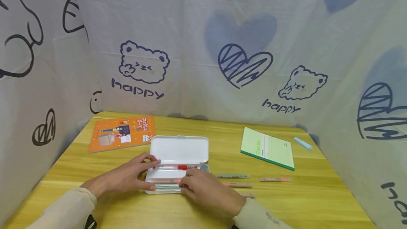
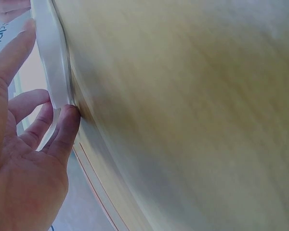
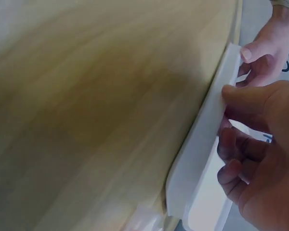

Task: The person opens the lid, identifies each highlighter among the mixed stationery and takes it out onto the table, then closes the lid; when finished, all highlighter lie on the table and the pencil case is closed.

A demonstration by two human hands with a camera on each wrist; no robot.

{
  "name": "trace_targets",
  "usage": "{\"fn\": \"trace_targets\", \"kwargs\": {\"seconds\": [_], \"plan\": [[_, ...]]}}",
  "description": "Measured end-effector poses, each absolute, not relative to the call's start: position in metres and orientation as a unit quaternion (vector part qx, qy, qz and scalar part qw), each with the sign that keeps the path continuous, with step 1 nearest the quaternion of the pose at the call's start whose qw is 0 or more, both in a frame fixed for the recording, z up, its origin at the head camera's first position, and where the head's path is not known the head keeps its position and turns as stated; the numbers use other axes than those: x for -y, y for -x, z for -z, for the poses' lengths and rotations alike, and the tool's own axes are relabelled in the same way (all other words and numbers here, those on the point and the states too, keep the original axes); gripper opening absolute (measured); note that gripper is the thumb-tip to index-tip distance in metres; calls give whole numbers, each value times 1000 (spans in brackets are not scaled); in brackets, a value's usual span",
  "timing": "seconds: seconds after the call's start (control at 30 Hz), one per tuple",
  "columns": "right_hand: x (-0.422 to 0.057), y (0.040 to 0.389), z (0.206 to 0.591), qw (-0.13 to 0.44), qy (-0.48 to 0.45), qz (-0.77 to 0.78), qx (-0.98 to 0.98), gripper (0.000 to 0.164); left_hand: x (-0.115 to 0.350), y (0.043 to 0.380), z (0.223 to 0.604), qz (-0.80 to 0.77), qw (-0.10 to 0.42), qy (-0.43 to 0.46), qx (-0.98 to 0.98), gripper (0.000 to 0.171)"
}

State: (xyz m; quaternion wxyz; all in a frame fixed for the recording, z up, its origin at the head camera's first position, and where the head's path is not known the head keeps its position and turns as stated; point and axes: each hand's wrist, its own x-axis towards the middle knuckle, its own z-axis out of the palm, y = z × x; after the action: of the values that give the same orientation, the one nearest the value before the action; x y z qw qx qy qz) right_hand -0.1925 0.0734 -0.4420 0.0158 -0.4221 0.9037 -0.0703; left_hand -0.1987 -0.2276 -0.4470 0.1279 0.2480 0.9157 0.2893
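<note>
A white pencil case (image 1: 179, 150) lies with its lid tipped back. Inside are a red-and-clear pen (image 1: 171, 167), a pinkish pen (image 1: 165, 181) and a teal pen (image 1: 167, 187) along the front wall. My left hand (image 1: 127, 176) grips the left end, thumb at the front corner and fingers farther back; the left wrist view shows the fingers (image 2: 67, 130) against its end. My right hand (image 1: 210, 190) bends over the right half, its fingers around the teal pen's right end, which they hide. In the right wrist view, the right thumb (image 3: 245, 98) touches the case's front rim.
Right of the case lie a dark green pen (image 1: 233, 176), a pinkish-brown pen (image 1: 241, 185), another pen partly under the right wrist (image 1: 248, 195), and a separate pen (image 1: 275, 179). Behind are an orange book (image 1: 122, 133), a green notebook (image 1: 267, 147) and a blue strip (image 1: 303, 143).
</note>
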Motion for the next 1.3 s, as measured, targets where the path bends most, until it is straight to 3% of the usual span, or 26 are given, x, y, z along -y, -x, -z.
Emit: {"fn": "trace_targets", "kwargs": {"seconds": [0.17,0.33,0.7,1.03,1.3], "plan": [[-70,190,440,21,398,86,-913,5,227,198,446,-288,124,-254,-915,82],[-68,190,440,29,380,118,-917,9,227,198,445,-282,119,-259,-916,82],[-64,181,436,-51,385,48,-920,9,226,197,445,-281,114,-260,-917,83],[-62,186,435,34,338,136,-931,8,227,197,445,-282,115,-261,-916,82],[-102,199,418,-28,318,168,-933,9,226,198,445,-279,115,-261,-917,84]]}}
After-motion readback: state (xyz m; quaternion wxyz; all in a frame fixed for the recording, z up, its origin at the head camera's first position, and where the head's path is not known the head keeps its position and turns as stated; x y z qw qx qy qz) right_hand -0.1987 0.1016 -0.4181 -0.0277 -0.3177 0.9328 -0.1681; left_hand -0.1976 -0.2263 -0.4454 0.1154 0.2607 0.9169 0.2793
